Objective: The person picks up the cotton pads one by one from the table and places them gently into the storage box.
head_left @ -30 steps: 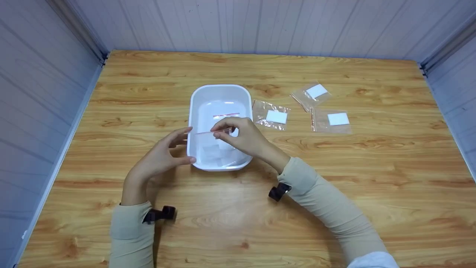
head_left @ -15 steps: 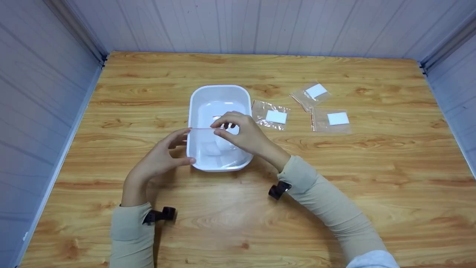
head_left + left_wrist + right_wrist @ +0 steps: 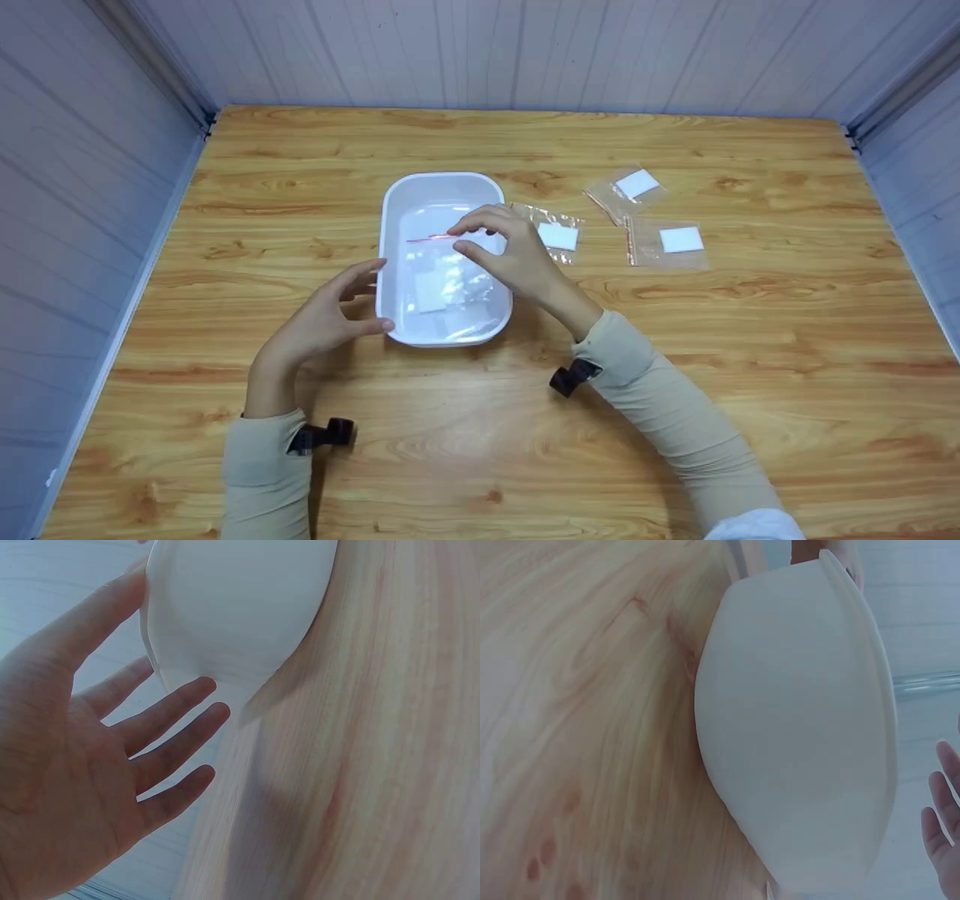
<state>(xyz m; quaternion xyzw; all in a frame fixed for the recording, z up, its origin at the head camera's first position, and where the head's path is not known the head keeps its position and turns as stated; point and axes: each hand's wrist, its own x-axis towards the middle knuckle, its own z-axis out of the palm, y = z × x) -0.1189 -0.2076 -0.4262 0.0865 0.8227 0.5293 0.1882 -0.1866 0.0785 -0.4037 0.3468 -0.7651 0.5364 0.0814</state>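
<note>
A white plastic tub (image 3: 390, 217) stands in the middle of the table in the head view. Inside lie clear zip bags with red seal lines and white pieces, the uppermost zip bag (image 3: 430, 291) lying toward the near end. Its overlap with the others hides how many there are. My left hand (image 3: 319, 319) touches the tub's left rim with thumb and forefinger tips. In the left wrist view the other fingers (image 3: 176, 754) extend beside the tub's wall. Over the tub's right side hovers my right hand (image 3: 517, 255), thumb and forefinger apart, nothing between them.
Right of the tub lie a near zip bag (image 3: 559, 236), a far zip bag (image 3: 636, 184) and a right-hand zip bag (image 3: 681, 241), each with a white piece inside. Pale panel walls (image 3: 480, 52) border the wooden table (image 3: 787, 315).
My right hand lets go of the zip bag, which now lies in the tub with its seal toward the far side. The hand has shifted slightly right and away. My left hand stays put.
</note>
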